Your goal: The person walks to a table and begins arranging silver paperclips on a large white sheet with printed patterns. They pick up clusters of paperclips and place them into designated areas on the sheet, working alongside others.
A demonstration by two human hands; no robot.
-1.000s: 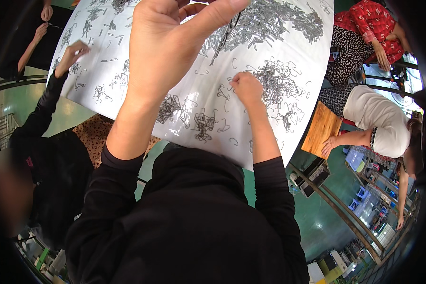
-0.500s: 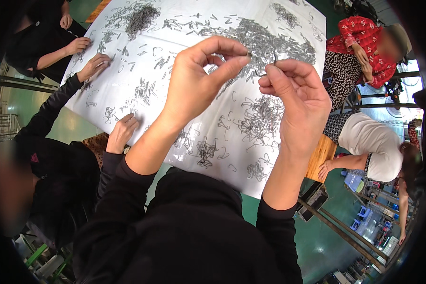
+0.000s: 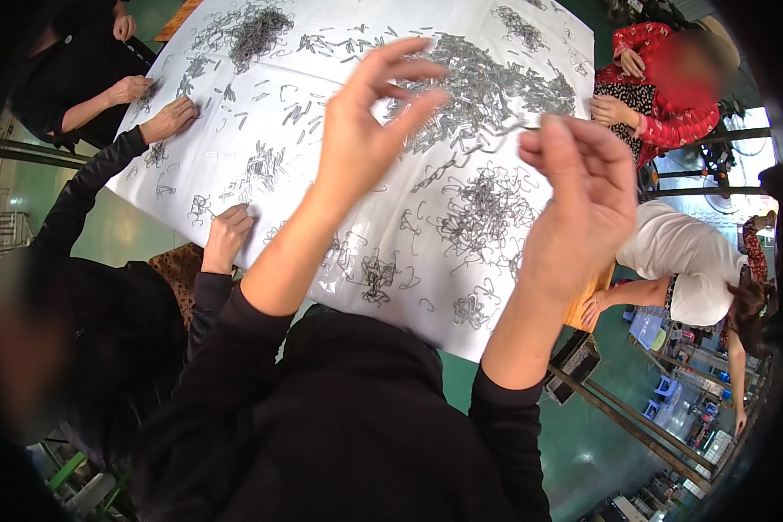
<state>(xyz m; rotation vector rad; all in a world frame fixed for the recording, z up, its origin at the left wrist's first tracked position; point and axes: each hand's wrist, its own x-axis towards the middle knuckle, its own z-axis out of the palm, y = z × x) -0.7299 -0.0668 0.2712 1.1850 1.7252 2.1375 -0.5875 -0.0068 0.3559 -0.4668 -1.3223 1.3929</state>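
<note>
The chain (image 3: 472, 150) of thin metal links slants through the upper centre of the frame, from your right hand (image 3: 587, 196) down leftward, its free end over the table (image 3: 435, 261); you cannot tell from this angle whether that end touches the white cover. Half a second ago your two hands were nearly together, both sets of fingertips pinched; now they have parted. Your left hand (image 3: 357, 130), in the upper middle, is spread wide, thumb and fingers well apart, with nothing to be seen in it. Your right hand, right of centre, is narrowed to a pinch at the chain's upper end. That likely means the chain's weight is yours to carry on the right alone, while the left is free to take hold again. Beneath the chain, in the upper centre, lies the heap of small flat links (image 3: 465, 78); just below it, right of centre, is the tangle of bent wire hooks (image 3: 487, 209), near your right wrist.
</note>
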